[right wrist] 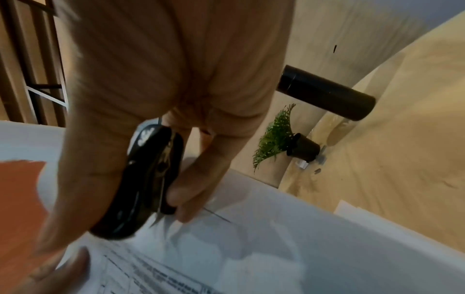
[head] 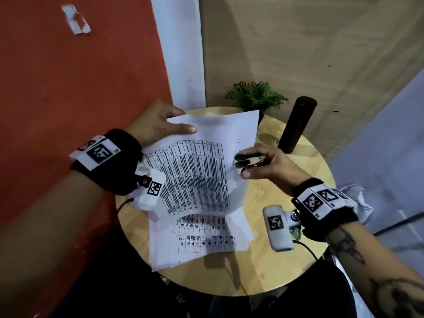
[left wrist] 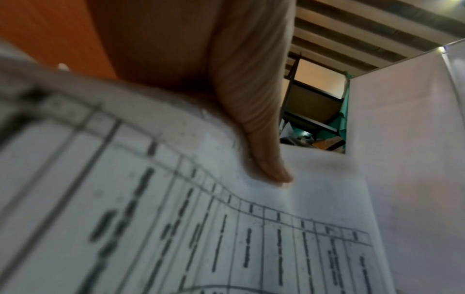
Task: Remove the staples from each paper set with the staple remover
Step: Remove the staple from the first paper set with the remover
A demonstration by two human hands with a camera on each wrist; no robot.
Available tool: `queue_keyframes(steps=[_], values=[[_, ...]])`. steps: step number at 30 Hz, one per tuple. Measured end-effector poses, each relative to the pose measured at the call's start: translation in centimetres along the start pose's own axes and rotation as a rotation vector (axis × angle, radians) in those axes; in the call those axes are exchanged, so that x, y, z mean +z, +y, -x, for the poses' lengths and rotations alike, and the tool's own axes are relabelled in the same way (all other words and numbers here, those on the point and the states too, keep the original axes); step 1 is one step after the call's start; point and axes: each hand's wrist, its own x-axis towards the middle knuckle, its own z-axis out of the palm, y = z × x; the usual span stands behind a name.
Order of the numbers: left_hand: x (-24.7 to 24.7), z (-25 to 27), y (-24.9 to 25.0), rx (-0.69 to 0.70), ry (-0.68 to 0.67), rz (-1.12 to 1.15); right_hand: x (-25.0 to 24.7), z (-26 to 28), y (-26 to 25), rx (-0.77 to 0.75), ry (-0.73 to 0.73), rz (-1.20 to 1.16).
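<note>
A stapled paper set [head: 206, 157] printed with tables is lifted off the round wooden table [head: 286, 260]. My left hand [head: 158, 125] pinches its far left corner, thumb on top [left wrist: 264, 159] of the sheet [left wrist: 226, 238]. My right hand [head: 259, 161] grips a black staple remover [head: 249, 162] at the set's right edge, its metal claws biting into the crumpled paper [right wrist: 226, 248]. In the right wrist view the staple remover [right wrist: 146, 183] sits squeezed between thumb and fingers. The staple itself is hidden. More printed sheets [head: 197, 244] lie flat on the table beneath.
A black cylinder [head: 296, 125] stands upright at the table's far right, and a small potted green plant [head: 257, 95] sits behind the papers. An orange wall [head: 68, 88] is close on the left. A wooden panel rises behind the table.
</note>
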Motion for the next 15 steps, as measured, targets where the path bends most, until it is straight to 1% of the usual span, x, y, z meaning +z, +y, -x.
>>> queue_keyframes(steps=[2,4,6,8,10,12,14,15], values=[[0.1,-0.2,-0.5,-0.014,0.020,0.032,0.5,-0.4,-0.2,-0.008,0.011,0.008],[-0.2,-0.6,-1.0,-0.047,0.036,0.035,0.4,-0.5,-0.2,-0.026,0.008,-0.050],[-0.6,-0.8,-1.7,-0.089,0.033,0.025,0.0,-0.3,0.0,-0.019,-0.061,-0.133],[-0.9,-0.9,-2.2,-0.132,0.014,0.063,0.0,-0.1,0.0,0.012,-0.131,-0.164],[-0.8,-0.8,-2.5,-0.160,-0.017,0.129,0.3,-0.4,0.2,0.045,-0.168,-0.070],[-0.4,-0.8,-2.6,-0.167,-0.024,0.172,1.2,-0.8,0.3,0.064,-0.153,0.084],[0.0,-1.0,-2.8,-0.147,0.023,0.189,1.7,-1.3,0.3,0.071,-0.116,0.148],[-0.1,-0.9,-3.3,-0.121,0.088,0.193,1.8,-1.5,0.3,0.080,-0.103,0.149]])
